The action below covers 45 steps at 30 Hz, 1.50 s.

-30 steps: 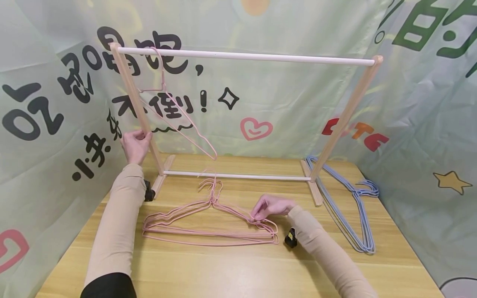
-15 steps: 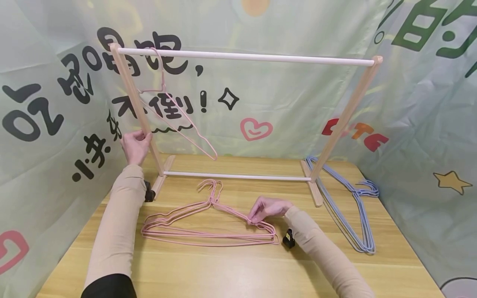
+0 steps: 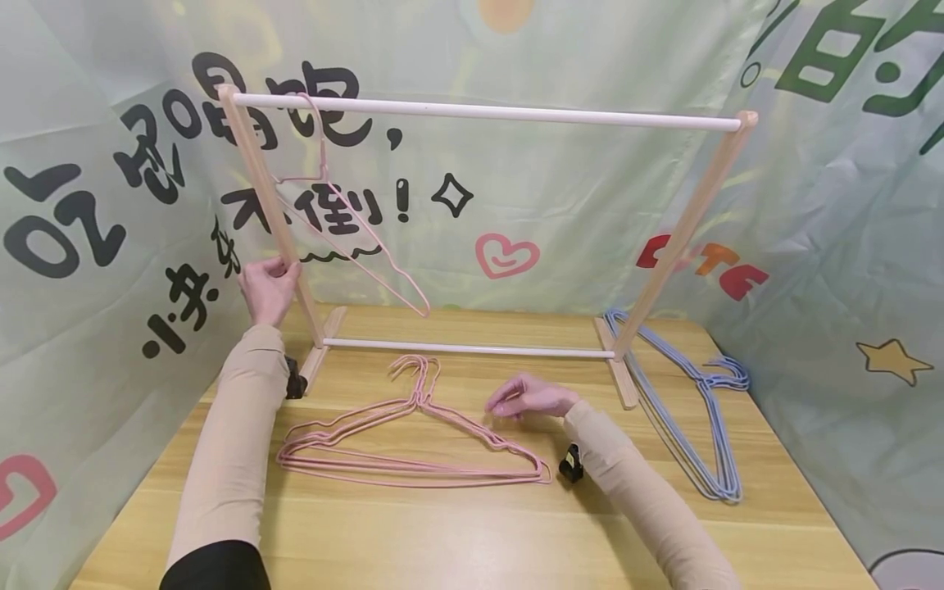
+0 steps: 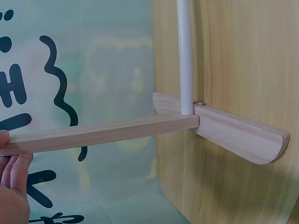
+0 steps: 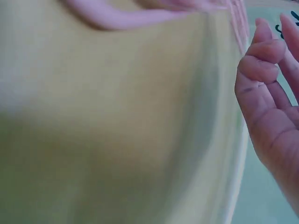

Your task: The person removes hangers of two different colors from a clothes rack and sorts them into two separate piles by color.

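Observation:
My left hand (image 3: 269, 292) grips the left wooden post (image 3: 260, 176) of a clothes rack; the left wrist view shows the thumb above and fingers below the post (image 4: 103, 134). One pink hanger (image 3: 363, 220) hangs from the white top rail (image 3: 487, 111) near that post. Several pink hangers (image 3: 413, 471) lie stacked on the table, hooks toward the rack. Just beyond their right shoulder hovers my right hand (image 3: 529, 397), apart from them, fingers loosely bent and holding nothing. In the right wrist view the pink hangers (image 5: 117, 17) are blurred.
Several blue hangers (image 3: 711, 426) lie on the wooden table (image 3: 442, 541) at the right, beside the rack's right foot (image 3: 619, 373). A white lower bar (image 3: 472, 350) joins the feet. Printed cloth (image 3: 575, 197) stands close behind the rack and along both sides.
My right hand pinched the stacked pink hangers' right shoulder, shifting them slightly left; it has now let go and lifted away. The left hand stays on the post.

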Motion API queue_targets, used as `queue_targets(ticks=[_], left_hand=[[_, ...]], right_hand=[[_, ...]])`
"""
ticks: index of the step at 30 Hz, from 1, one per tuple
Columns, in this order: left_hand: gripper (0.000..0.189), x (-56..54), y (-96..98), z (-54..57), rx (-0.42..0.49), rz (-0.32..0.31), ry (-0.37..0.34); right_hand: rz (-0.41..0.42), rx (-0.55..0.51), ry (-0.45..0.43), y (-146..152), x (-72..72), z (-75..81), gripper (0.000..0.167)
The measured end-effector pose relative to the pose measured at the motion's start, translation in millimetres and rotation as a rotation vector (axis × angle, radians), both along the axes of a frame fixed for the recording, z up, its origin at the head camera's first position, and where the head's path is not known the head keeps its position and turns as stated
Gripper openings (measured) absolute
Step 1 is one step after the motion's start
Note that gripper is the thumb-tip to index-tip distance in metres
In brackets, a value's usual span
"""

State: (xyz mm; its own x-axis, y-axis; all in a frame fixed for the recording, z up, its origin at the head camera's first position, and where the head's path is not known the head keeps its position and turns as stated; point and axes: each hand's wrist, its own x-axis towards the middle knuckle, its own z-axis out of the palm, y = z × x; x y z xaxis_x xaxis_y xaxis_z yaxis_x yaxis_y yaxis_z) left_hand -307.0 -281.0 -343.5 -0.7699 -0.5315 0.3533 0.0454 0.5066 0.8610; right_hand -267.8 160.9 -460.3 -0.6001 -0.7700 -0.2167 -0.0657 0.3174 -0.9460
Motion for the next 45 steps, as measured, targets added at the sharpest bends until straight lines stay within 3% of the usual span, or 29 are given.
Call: queue_targets(ticks=[6, 13, 17, 22, 27, 38, 45], left_hand=[[0.032, 1.4, -2.0, -0.5, 0.008, -0.003, -0.007], [0.032, 1.0, -4.8, -3.0, -0.011, 0.006, -0.001], [0.032, 1.3, -4.4, -3.4, -0.009, 0.01, 0.006], [0.033, 1.9, -3.3, -2.8, 0.003, 0.005, -0.003], [0.033, 2.3, -1.6, -2.2, 0.011, -0.001, -0.009], [0.033, 0.6, -0.4, -0.1, 0.008, -0.004, -0.005], [0.033, 0.3, -0.5, 1.0, -0.002, -0.003, -0.001]], right_hand=[[-0.07, -0.003, 0.106, -21, -14.3, 34.0, 0.036], [-0.169, -0.147, 0.224, -69, -27.2, 96.0, 0.032], [-0.231, -0.285, 0.221, -100, -29.1, 129.5, 0.032], [-0.256, -0.418, 0.151, -128, -26.8, 157.3, 0.035], [-0.241, -0.449, 0.084, -143, -24.4, 167.9, 0.036], [-0.209, -0.459, 0.011, -153, -22.7, 172.5, 0.037], [-0.22, -0.442, 0.012, -156, -21.0, 177.3, 0.035]])
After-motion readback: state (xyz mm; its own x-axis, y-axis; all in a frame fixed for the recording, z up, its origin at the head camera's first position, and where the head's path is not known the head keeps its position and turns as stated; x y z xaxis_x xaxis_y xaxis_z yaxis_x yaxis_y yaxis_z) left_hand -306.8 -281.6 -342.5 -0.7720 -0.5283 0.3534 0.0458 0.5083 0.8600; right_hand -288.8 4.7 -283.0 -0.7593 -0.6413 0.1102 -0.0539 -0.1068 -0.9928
